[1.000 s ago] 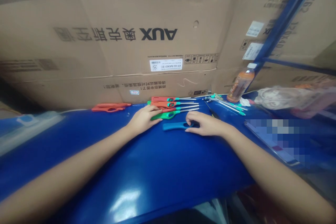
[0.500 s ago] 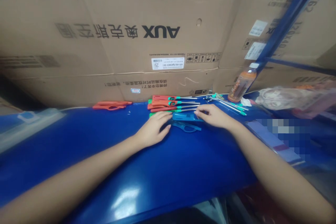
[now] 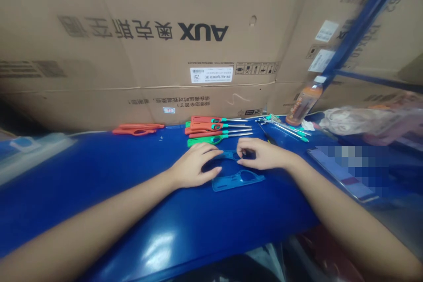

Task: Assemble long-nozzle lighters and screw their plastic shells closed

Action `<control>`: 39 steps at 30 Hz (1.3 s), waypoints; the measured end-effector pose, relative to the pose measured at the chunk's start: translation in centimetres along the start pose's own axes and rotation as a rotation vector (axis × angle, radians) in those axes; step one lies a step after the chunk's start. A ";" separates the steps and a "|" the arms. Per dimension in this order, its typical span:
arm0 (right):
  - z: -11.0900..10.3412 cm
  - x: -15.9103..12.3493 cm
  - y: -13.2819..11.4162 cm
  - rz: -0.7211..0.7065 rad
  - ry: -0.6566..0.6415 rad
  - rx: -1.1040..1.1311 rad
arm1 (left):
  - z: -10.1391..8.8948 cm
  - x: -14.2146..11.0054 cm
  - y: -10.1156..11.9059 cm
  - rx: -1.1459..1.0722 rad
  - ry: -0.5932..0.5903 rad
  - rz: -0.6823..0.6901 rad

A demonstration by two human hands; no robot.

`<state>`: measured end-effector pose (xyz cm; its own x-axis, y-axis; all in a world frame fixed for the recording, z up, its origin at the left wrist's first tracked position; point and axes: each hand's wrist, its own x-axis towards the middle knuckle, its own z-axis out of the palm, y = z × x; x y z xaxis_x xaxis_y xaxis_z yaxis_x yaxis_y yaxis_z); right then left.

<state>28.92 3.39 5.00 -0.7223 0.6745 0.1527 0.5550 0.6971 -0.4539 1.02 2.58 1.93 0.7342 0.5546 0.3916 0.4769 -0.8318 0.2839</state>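
Observation:
My left hand (image 3: 194, 165) lies at the left end of a blue plastic lighter casing half (image 3: 228, 155), thumb and index finger around that end, which they partly hide. At the other end, my right hand (image 3: 261, 153) is curled, fingers and thumb pinching the casing. Below it on the table rests a second blue casing half (image 3: 238, 180) with an oval trigger opening. Just beyond my hands lie a green lighter casing (image 3: 201, 141) and several red lighters (image 3: 205, 128) with metal tubes. A thin dark tool (image 3: 265, 133) shows partly behind my right hand.
Loose metal tubes with green ends (image 3: 287, 128) lie at the back right, near an orange drink bottle (image 3: 304, 100). Red casings (image 3: 139, 129) are at the back left. A phone (image 3: 340, 174) and plastic bag (image 3: 346, 121) are right. Cardboard (image 3: 142, 61) stands behind the blue table (image 3: 132, 216).
The second blue casing half now lies nearer to me, apart from the first. My right hand has shifted down and left, closer to my left hand. The green casing is uncovered.

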 end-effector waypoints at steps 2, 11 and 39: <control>-0.1 -0.1 -0.1 -0.003 0.000 0.015 | 0.0 0.0 0.1 -0.031 -0.032 0.026; 0.5 0.1 0.2 0.010 -0.047 0.007 | 0.7 0.2 -0.8 -0.073 0.006 0.016; 1.5 0.6 1.3 -0.043 0.016 -0.043 | 0.8 0.2 -1.3 -0.145 -0.006 0.030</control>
<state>28.55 4.35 3.22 -0.7398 0.6469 0.1852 0.5409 0.7354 -0.4081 0.94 3.79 0.97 0.7502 0.5289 0.3969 0.3803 -0.8361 0.3953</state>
